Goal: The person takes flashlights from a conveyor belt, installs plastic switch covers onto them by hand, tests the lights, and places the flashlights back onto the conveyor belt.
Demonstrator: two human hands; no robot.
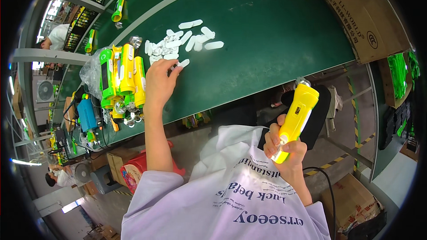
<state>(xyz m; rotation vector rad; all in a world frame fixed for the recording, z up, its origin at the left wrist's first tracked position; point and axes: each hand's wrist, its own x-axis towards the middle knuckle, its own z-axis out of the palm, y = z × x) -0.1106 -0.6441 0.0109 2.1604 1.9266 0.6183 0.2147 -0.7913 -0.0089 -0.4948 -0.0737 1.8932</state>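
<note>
My right hand (285, 144) is wrapped round the lower end of a yellow flashlight (299, 112), held tilted past the table's front edge. The flashlight has a dark slot on its side, and a shiny silver piece sticks out beyond its wide end. Over the table, my left hand (161, 81) pinches a small white oval piece (183, 63) between thumb and fingers. Just beyond those fingertips lies a loose pile of similar white oval pieces (172, 44), several of them scattered to the right. Left of my left wrist, yellow and green flashlight bodies (127, 69) are stacked together.
A cardboard box (351, 13) stands at the table's right end. Silver reflector parts (132, 119) and a blue tool body (86, 114) with cables lie on the left. A red stool (141, 169) sits below the green tabletop (267, 40). Another person (58, 37) is at the far left.
</note>
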